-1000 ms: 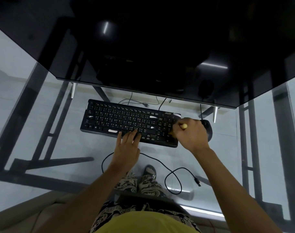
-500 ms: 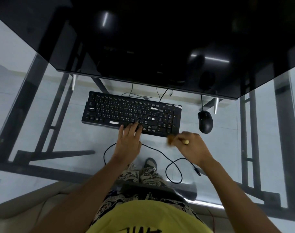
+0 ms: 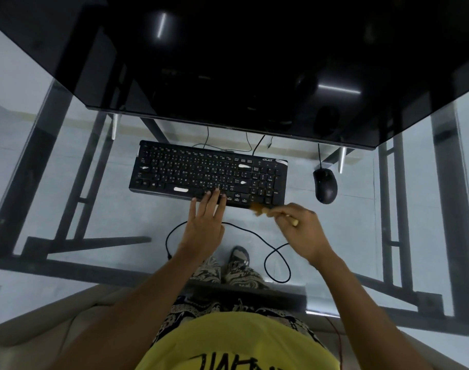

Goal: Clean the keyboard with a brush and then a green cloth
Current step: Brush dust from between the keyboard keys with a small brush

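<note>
Black keyboard (image 3: 206, 174) is lying on the glass desk (image 3: 121, 217), the left hand (image 3: 205, 222) pressing flat on its near edge, the right hand (image 3: 301, 231) gripping the brush (image 3: 265, 209) at its near-right corner. Brushing is underway; sweeping back across the keys looks next.

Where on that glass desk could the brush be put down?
Bare glass lies left of the keyboard, and between keyboard and mouse. In front of the keyboard it is crowded: both hands, the left hand and the right hand with the brush.
</note>
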Available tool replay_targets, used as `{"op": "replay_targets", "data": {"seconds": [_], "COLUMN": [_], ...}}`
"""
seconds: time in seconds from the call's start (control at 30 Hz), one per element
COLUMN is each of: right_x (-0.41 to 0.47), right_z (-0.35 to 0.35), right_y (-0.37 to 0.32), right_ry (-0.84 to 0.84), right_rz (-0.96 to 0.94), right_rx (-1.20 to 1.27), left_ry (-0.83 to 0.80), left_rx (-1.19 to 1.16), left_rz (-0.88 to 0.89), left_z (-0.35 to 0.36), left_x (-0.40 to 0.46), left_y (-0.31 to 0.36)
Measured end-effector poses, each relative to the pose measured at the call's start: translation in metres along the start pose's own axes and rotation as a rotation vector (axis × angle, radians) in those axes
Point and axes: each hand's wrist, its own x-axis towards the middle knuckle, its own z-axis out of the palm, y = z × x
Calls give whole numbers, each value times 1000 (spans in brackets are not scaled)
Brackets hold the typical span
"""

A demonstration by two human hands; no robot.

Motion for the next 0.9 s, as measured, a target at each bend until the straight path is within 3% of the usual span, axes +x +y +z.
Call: {"op": "replay_targets", "data": {"seconds": [0.1,0.13,0.23,0.27,0.37,0.4,0.5,0.53,0.6,0.67,0.9], "right_x": [2,0,-3,-1,4,5,7,11,21,31,89], "right_z": [-5,-3,1,-2,-16,-18,-17,-18,-23,-22,34], "right_y": [5,5,-1,1,7,6,-4,-2,0,-8,-66], "right_ry": [348,348,35,50,360,340,40,81,320,461,263], "right_rz": [144,103,34,77,154,129,134,139,135,83,-159], "right_rx": [-31,-25,94,87,-49,-22,62,6,-134,-97,11], "left_ry": [-3,-8,-25,-30,-47,-57,-67,-63,-57,-56,-32], "left_rx": [2,7,18,16,11,13,10,9,12,21,-3], "left_rz": [11,18,20,18,22,27,38,39,51,66,56], "left_z": [0,0,-4,-6,-6,-6,-8,-8,-7,-5,-5], "left_x": [-2,-3,0,0,-2,-2,1,1,1,0,-1], "left_y": [-4,-4,-5,-6,-10,-10,-11,-12,-14,-14,-14]}}
